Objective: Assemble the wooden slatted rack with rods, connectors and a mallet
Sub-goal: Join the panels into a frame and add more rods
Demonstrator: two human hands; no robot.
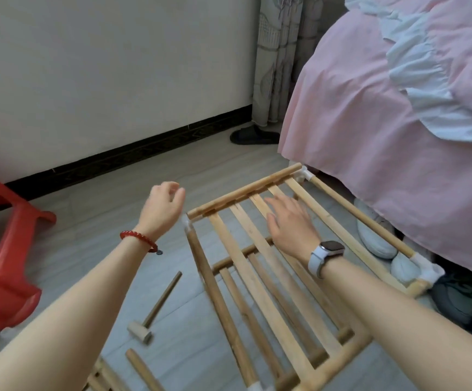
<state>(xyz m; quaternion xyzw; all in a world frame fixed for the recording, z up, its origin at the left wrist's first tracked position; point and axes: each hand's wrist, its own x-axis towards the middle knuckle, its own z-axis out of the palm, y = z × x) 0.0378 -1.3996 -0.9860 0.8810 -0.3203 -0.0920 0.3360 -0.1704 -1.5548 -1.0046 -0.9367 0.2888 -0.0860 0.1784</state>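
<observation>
A wooden slatted rack [260, 266] stands on the floor before me, its top tier of flat slats framed by round rods. White connectors sit at its corners, one at the near left [186, 222] and one at the right [424, 266]. A second slatted tier shows below the top one. My right hand [291, 221] hovers over the top slats with fingers spread and straight; contact is unclear. My left hand [162, 206] hangs in the air left of the rack's corner, fingers loosely curled, holding nothing. A small wooden mallet [155, 311] lies on the floor beside the rack.
A red plastic stool [3, 266] lies tipped at the left. A loose rod [143, 369] and another slatted piece [102, 379] lie near the bottom edge. A bed with pink sheet [384, 122] stands right, shoes [376, 232] under it. A dark slipper [253, 135] lies by the wall.
</observation>
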